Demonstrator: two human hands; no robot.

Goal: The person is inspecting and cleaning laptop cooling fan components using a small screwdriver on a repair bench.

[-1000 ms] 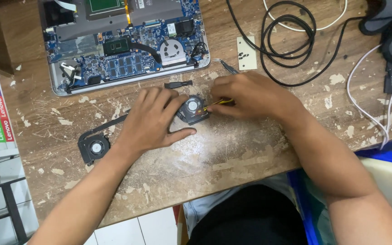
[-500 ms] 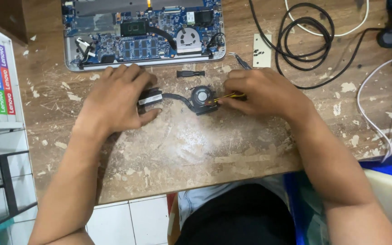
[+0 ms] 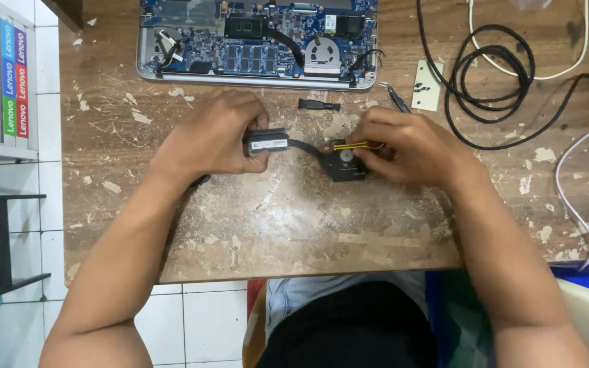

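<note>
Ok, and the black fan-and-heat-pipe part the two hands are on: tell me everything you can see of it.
The fan assembly lies flat on the worn wooden table, below the opened laptop. It has a dark square fan housing with a round hub, joined by a dark flat pipe to a metal end block bearing a pale label. The left hand pinches the block; the right hand rests on the housing, holding a yellow tool across its top.
</note>
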